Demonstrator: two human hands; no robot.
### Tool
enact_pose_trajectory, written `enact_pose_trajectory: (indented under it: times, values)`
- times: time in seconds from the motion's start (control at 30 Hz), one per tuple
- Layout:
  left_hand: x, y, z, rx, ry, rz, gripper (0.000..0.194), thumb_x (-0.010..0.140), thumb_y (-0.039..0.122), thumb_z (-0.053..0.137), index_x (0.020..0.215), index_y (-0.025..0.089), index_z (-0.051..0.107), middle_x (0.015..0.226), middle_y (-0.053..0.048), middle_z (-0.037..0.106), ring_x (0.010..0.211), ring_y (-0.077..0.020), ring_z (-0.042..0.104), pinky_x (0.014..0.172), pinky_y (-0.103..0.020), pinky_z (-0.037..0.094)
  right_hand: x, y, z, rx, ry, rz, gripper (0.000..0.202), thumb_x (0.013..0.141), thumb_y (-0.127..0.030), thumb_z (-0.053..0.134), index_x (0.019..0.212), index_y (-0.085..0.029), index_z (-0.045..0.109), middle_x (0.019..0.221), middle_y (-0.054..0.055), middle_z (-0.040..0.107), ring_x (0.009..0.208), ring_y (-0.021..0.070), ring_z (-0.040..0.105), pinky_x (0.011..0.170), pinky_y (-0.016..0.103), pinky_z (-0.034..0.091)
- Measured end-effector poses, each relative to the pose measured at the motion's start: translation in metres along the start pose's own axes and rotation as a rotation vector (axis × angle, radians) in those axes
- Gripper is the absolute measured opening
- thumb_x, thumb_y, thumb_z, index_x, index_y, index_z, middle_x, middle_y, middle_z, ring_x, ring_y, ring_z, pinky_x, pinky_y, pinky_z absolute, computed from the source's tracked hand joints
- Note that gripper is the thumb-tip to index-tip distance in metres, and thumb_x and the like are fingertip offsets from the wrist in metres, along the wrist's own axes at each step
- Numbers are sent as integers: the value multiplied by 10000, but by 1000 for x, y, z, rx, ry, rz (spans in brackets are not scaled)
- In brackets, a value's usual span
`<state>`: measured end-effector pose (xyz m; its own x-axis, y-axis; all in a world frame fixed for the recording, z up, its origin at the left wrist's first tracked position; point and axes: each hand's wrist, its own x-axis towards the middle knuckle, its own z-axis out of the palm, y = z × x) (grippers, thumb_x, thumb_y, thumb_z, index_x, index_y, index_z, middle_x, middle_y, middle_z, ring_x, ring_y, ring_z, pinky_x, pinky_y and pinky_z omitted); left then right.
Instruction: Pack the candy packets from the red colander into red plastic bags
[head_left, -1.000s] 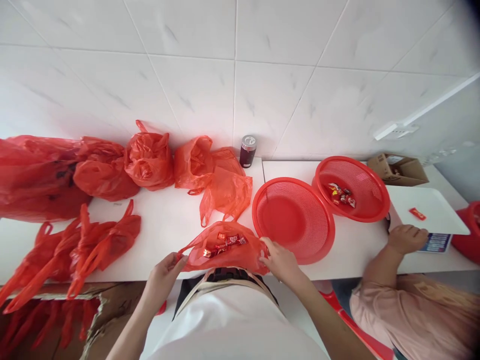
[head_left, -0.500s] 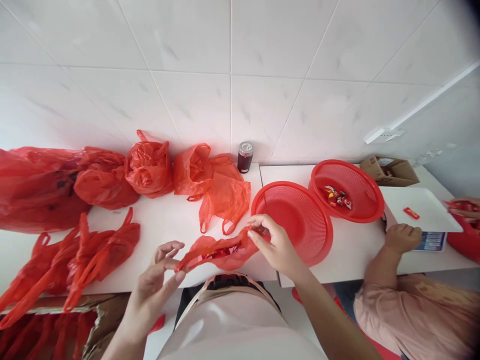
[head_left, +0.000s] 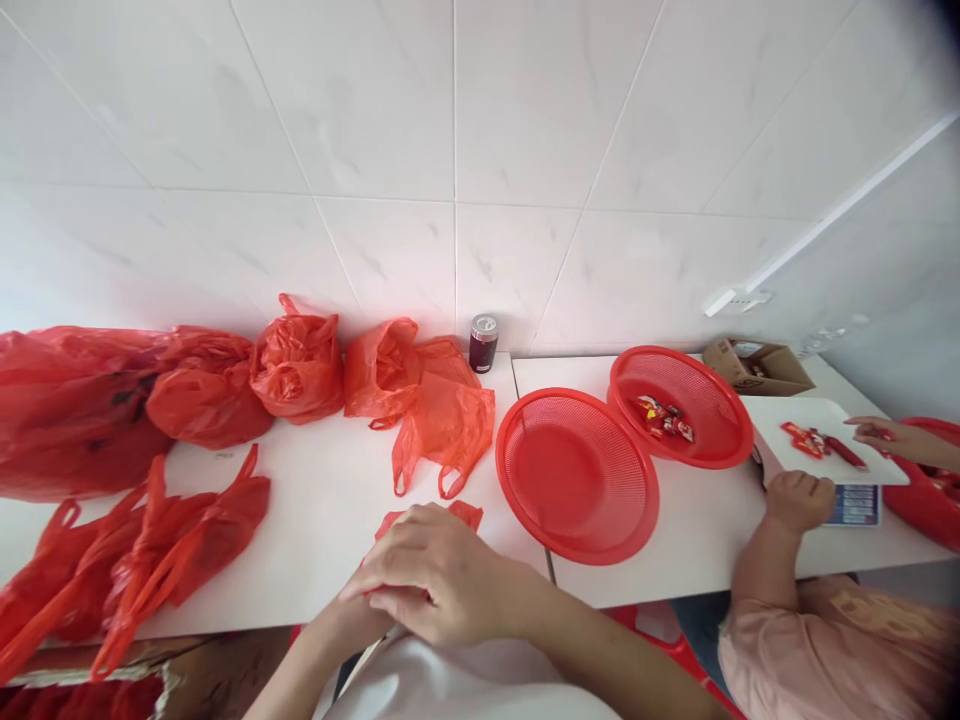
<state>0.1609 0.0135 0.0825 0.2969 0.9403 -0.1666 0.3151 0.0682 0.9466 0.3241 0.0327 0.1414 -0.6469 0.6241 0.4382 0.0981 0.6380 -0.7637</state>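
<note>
In the head view, the right hand point(head_left: 442, 575) has crossed over the left hand point(head_left: 360, 622), and the thin, crinkled red plastic bag point(head_left: 466, 515), stretched between them earlier, now pokes out just beyond the knuckles. The right fingers arch, bent; whether either hand grips the bag I cannot tell. The bag sits near the front edge of the smooth white table point(head_left: 322, 520), left of a round, perforated basket point(head_left: 566, 475). Bare tabletop separates it from limp, handled bags point(head_left: 225, 530).
</note>
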Motion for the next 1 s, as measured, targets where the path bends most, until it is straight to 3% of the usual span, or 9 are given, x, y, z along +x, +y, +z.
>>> enact_pose_trajectory:
  times: [0.07,0.13,0.27,0.37,0.57,0.67,0.77,0.9,1.0]
  values:
    - [2,5,0,-30,-11,-41,345,764,483,636,980,226,712,816,-58,686,795,-246,626,717,-316,526,0,10,3,26,70,46,213,918,-201,520,1115,-230,593,1085,31,677,1034,146,588,973,316,412]
    - [4,13,-3,-126,-22,-138,373,862,516,512,993,212,685,792,-43,671,763,-215,611,725,-310,518,-5,22,0,33,150,199,290,893,-244,577,1182,-230,558,1156,58,636,1088,171,564,976,339,417]
    - [3,26,-9,-305,10,-274,406,900,570,441,894,197,603,623,31,529,568,-125,473,567,-233,432,-19,37,-10,114,136,454,126,875,-191,583,998,-216,593,976,23,634,912,150,595,834,286,472]
    - [1,28,-12,-324,37,-263,393,884,581,470,832,200,555,553,65,440,506,-100,390,502,-212,353,-27,28,-16,138,152,461,70,881,-150,551,895,-210,584,893,5,620,862,142,582,803,268,463]
    - [0,38,-24,-241,-133,-186,383,929,498,427,811,194,628,730,-17,634,703,-163,574,706,-269,474,-22,-2,-28,260,42,297,21,871,-253,615,887,-239,616,979,15,622,961,160,582,915,309,446]
    - [1,40,-27,-140,-213,-112,295,906,423,509,813,199,677,786,-29,674,754,-178,605,749,-280,490,-14,11,-19,264,165,323,137,875,-305,609,997,-243,622,1171,47,593,1130,184,535,993,335,411]
    - [3,35,-25,-37,-274,-40,198,878,300,541,891,206,715,947,-56,707,833,-196,640,764,-286,498,-10,34,-3,170,148,421,241,958,-307,470,1158,-244,591,1115,52,642,1104,181,560,983,349,408]
    - [5,17,-19,203,-108,68,205,766,79,487,697,197,640,721,-7,666,657,-147,598,643,-243,462,-16,57,16,134,76,523,330,1008,-357,350,1204,-238,587,1038,51,669,1020,188,604,924,351,432]
    - [5,3,-15,276,166,240,170,762,66,487,736,201,587,851,-24,673,766,-160,628,705,-252,477,-20,60,23,314,105,575,339,997,-406,374,1234,-258,566,1028,28,653,935,164,612,853,305,461]
